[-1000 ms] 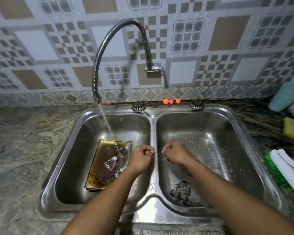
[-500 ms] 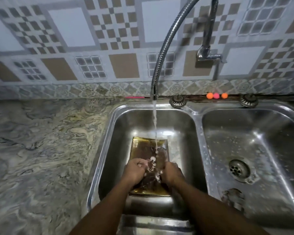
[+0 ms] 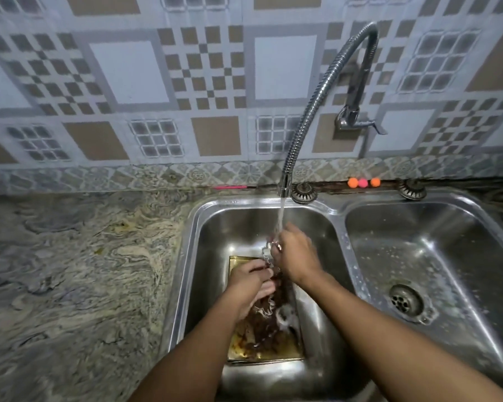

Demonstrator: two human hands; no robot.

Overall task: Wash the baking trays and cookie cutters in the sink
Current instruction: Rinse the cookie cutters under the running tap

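The right hand (image 3: pixel 295 255) is raised under the water (image 3: pixel 280 220) from the faucet (image 3: pixel 317 111), fingers curled tight on a metal cookie cutter (image 3: pixel 266 254). The left hand (image 3: pixel 249 288) sits just below with its fingers bent toward the cutter's lower end; whether they grip it cannot be told. Both hands are over the stained baking tray (image 3: pixel 238 351), which lies flat in the sink's left basin (image 3: pixel 206 242). The right basin's drain (image 3: pixel 405 300) is uncovered.

Legible markings: none, as no lettering, brand, number or sign can be read on the sink (image 3: pixel 215 203), baking tray (image 3: pixel 235 352), tap (image 3: pixel 311 111), wall tiles (image 3: pixel 128 68) or counter (image 3: pixel 70 271).
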